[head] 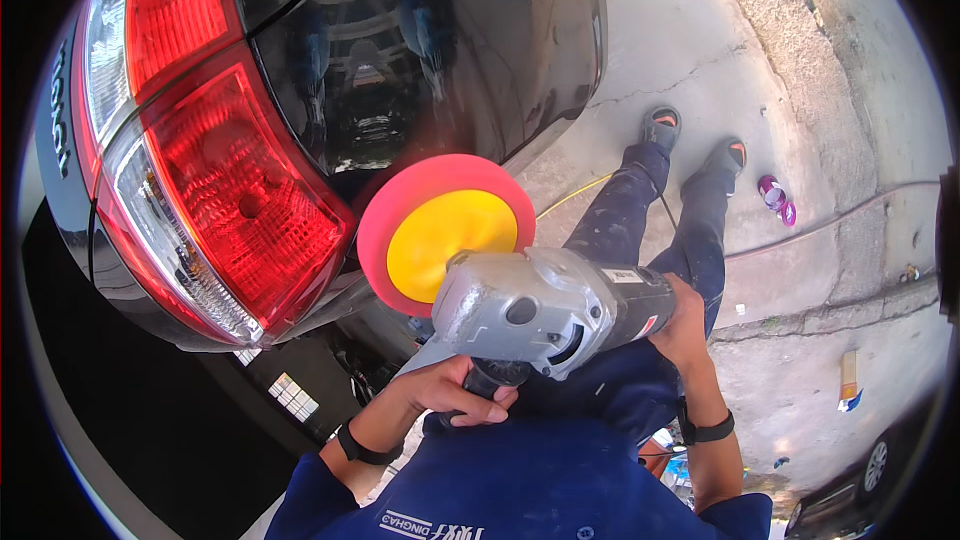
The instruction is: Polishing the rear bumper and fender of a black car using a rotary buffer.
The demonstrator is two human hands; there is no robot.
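A grey metal rotary polisher (525, 311) is held in front of my body. My left hand (476, 394) is wrapped around its black side handle (491, 379), while my right hand (681, 322) grips the black rear of its body. The polisher carries a round pink foam pad with a yellow centre (450, 232). Beside the pad are a car's red tail light (247, 180) and its glossy black rear side panel (375, 60). Whether the pad touches the panel, I cannot tell. A pinkish haze shows on the paint above it.
A thin dark cord runs by my legs (615, 202). Concrete ground bears a yellow cord (574, 197), a hose (825, 229), a purple container (771, 193) and a small carton (848, 379). Another dark car (840, 499) stands at the lower right.
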